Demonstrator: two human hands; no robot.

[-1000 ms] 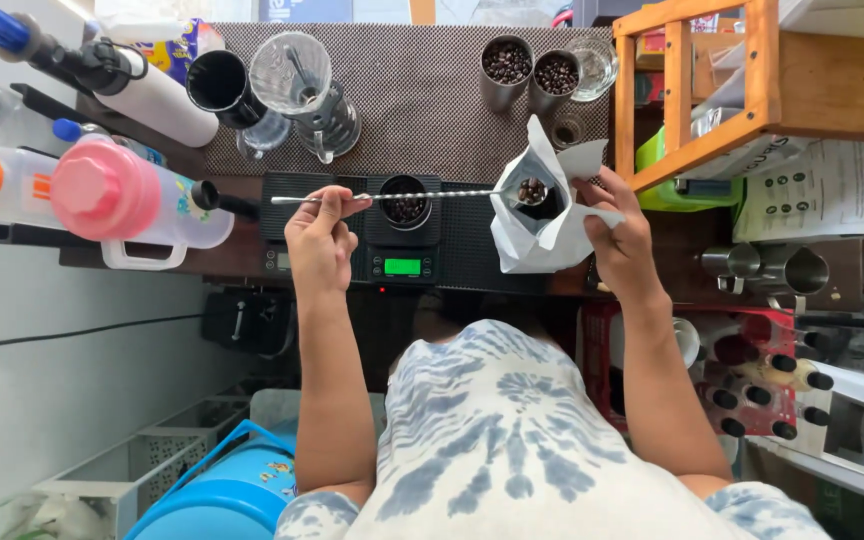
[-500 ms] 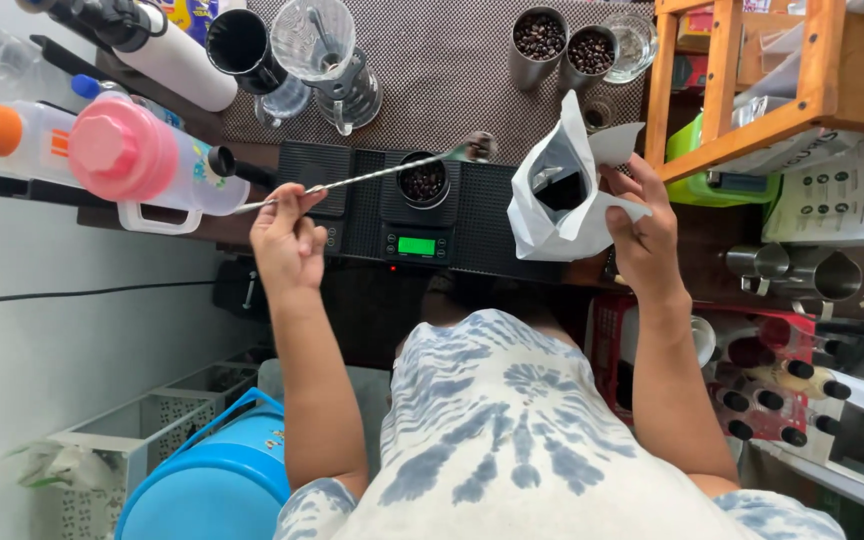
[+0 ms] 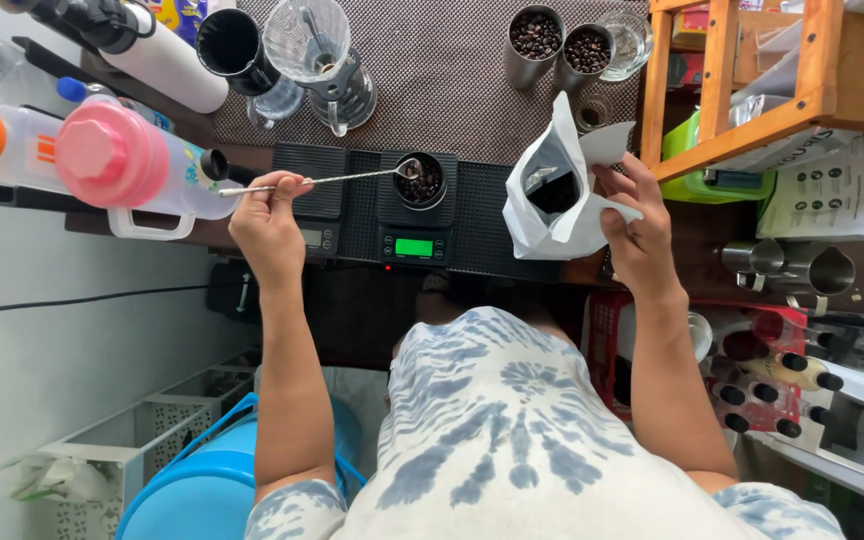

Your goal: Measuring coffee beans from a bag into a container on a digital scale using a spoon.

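I see my left hand [image 3: 268, 222] pinching a long spoon [image 3: 337, 178], its bowl over the bean cup [image 3: 419, 181] on the black scale [image 3: 414, 215]. My right hand's [image 3: 638, 222] fingers grip the open white bag [image 3: 559, 188] just beside it, above the dark woven counter mat [image 3: 452, 70].

a cup [image 3: 419, 180] sits on the scale [image 3: 414, 245], the open bag [image 3: 560, 190] to its right, two bean-filled tins [image 3: 560, 42] behind.
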